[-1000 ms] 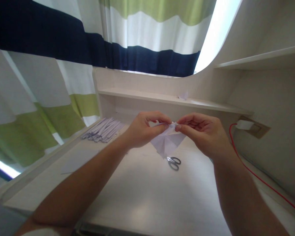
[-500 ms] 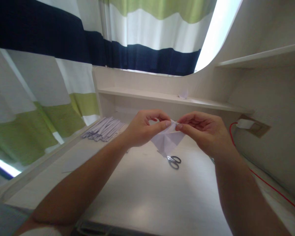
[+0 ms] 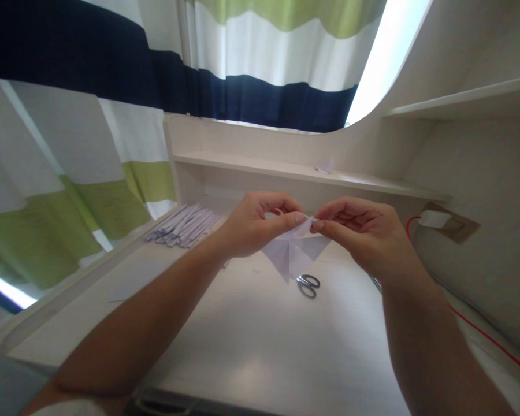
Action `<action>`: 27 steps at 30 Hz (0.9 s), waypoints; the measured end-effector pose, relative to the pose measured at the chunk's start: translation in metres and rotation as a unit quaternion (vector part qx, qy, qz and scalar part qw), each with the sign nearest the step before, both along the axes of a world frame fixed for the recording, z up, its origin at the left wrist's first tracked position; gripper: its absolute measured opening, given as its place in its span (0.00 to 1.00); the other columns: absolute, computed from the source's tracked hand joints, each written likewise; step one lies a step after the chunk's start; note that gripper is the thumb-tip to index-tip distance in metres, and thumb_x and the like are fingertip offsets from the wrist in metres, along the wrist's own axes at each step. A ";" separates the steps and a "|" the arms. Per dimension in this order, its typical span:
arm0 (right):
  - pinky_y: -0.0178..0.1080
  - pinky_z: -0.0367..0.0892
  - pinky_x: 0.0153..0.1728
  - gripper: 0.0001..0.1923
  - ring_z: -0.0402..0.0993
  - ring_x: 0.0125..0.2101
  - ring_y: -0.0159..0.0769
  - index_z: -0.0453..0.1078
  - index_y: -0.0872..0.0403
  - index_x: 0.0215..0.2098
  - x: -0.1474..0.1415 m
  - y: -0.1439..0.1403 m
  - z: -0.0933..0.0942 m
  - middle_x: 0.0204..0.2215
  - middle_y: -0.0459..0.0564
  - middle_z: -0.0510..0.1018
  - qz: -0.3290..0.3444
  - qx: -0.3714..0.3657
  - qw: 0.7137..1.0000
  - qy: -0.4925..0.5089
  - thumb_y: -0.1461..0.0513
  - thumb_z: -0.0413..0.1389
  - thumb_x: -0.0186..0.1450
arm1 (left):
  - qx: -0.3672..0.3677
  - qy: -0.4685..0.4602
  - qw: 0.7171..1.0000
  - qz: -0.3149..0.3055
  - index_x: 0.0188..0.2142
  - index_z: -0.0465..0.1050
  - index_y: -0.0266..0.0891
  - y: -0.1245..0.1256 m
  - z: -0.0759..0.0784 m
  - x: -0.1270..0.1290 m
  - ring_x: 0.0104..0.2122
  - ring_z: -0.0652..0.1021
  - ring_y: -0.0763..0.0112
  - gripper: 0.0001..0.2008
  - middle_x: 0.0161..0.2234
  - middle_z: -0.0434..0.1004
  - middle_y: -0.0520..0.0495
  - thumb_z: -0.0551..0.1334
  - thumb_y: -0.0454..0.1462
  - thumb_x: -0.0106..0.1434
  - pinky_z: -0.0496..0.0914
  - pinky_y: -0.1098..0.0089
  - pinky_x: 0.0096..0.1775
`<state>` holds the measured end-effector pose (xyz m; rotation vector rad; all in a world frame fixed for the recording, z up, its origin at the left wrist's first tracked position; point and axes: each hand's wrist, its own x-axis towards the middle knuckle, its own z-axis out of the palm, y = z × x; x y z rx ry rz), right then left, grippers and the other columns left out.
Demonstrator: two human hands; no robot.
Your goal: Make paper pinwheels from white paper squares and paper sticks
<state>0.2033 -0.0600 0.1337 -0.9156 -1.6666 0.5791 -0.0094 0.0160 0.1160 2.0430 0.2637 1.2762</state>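
A folded piece of white paper (image 3: 295,253) hangs between my two hands, above the desk. My left hand (image 3: 264,222) pinches its upper edge between thumb and index finger. Close beside it, my right hand (image 3: 357,228) pinches the same edge with thumb and forefinger, the other fingers curled. The paper's creased flaps spread downward into a point. Just beneath that point, scissors (image 3: 307,285) with dark handles lie on the desk; the paper partly covers their blades.
A pile of narrow folded paper strips (image 3: 184,226) lies at the desk's back left. Near my left forearm is a flat white sheet (image 3: 134,277). A small folded paper (image 3: 326,166) stands on the back shelf (image 3: 251,164). At right, a red cable (image 3: 494,336) runs from a white plug (image 3: 434,219).
The paper's lower flaps have spread wider and its shape has turned slightly in my fingers. Both hands keep pinching it in nearly the same place. The view has shifted slightly.
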 end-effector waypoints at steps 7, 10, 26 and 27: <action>0.37 0.74 0.30 0.07 0.81 0.29 0.36 0.84 0.49 0.35 0.001 -0.001 0.000 0.29 0.48 0.85 0.014 -0.004 1.000 -0.002 0.61 0.75 0.60 | -0.037 0.001 0.999 -0.025 0.35 0.84 0.37 -0.003 0.002 -0.001 0.29 0.77 0.74 0.11 0.30 0.83 0.48 0.74 0.43 0.65 0.68 0.74 0.31; 0.38 0.74 0.30 0.04 0.81 0.30 0.37 0.84 0.49 0.35 0.002 -0.001 -0.001 0.30 0.48 0.85 0.017 0.001 1.000 -0.011 0.61 0.73 0.62 | -0.071 -0.003 0.997 -0.042 0.34 0.84 0.37 -0.004 0.001 -0.001 0.29 0.77 0.75 0.11 0.30 0.83 0.48 0.74 0.44 0.64 0.68 0.75 0.30; 0.41 0.76 0.35 0.03 0.82 0.33 0.40 0.83 0.51 0.38 0.004 -0.001 -0.005 0.32 0.50 0.86 -0.010 0.035 0.997 -0.070 0.60 0.68 0.67 | -0.083 0.009 0.996 -0.023 0.33 0.84 0.37 -0.006 0.003 0.000 0.29 0.78 0.74 0.10 0.29 0.84 0.47 0.75 0.42 0.62 0.69 0.75 0.31; 0.41 0.75 0.35 0.03 0.82 0.33 0.40 0.83 0.51 0.38 0.004 -0.001 -0.005 0.32 0.49 0.86 -0.009 0.034 0.997 -0.071 0.60 0.68 0.67 | -0.075 0.011 0.997 -0.015 0.33 0.84 0.37 -0.006 0.003 0.000 0.29 0.78 0.74 0.10 0.29 0.83 0.48 0.75 0.42 0.62 0.69 0.75 0.31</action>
